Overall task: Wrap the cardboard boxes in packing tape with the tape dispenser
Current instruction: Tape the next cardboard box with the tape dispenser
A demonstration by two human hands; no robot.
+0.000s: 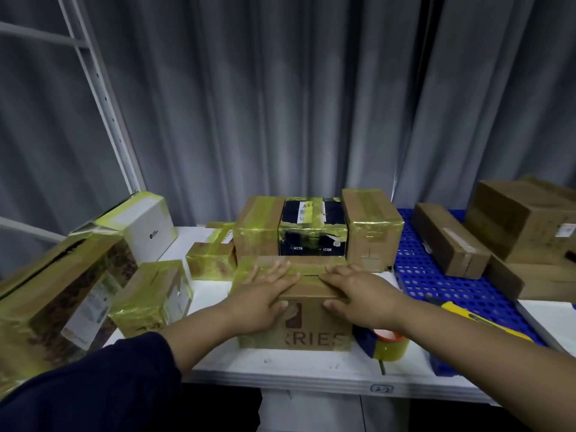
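A brown cardboard box (311,325) printed with letters stands at the front middle of the white table (280,366). Yellowish tape runs across its top. My left hand (268,294) lies flat on the top left of the box, fingers straight, thumb down the front face. My right hand (355,294) lies flat on the top right in the same way. The tape dispenser (386,342), blue with a yellow handle and a roll of clear tape, rests on the table just right of the box, under my right forearm.
Several taped boxes stand behind and left of the box, among them a dark one (313,229) and a white one (149,226). Untaped brown boxes (448,238) sit on a blue perforated tray (436,282) at the right. Grey curtains hang behind.
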